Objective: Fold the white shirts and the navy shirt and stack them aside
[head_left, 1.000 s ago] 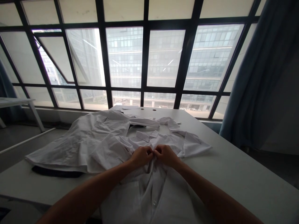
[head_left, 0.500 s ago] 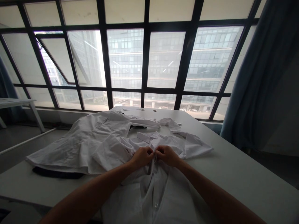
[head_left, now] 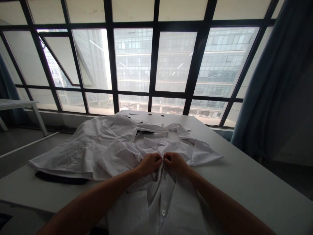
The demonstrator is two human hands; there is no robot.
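A white button-up shirt (head_left: 171,209) lies front up on the white table (head_left: 249,182), collar away from me. My left hand (head_left: 149,163) and my right hand (head_left: 175,162) meet at the shirt's placket just below the collar (head_left: 156,143). Both pinch the fabric edges together with closed fingers. A white button (head_left: 163,212) shows lower on the placket. What sits between the fingertips is hidden.
A pile of other white shirts (head_left: 97,147) spreads over the table's left and back, with a dark garment (head_left: 61,179) under its left edge. Large windows (head_left: 156,65) stand behind, a blue curtain (head_left: 269,91) hangs at right, another table (head_left: 17,105) at far left.
Both hands stay pinched at the same spot on the placket. The view has shifted slightly; the hands appear a touch higher on the shirt.
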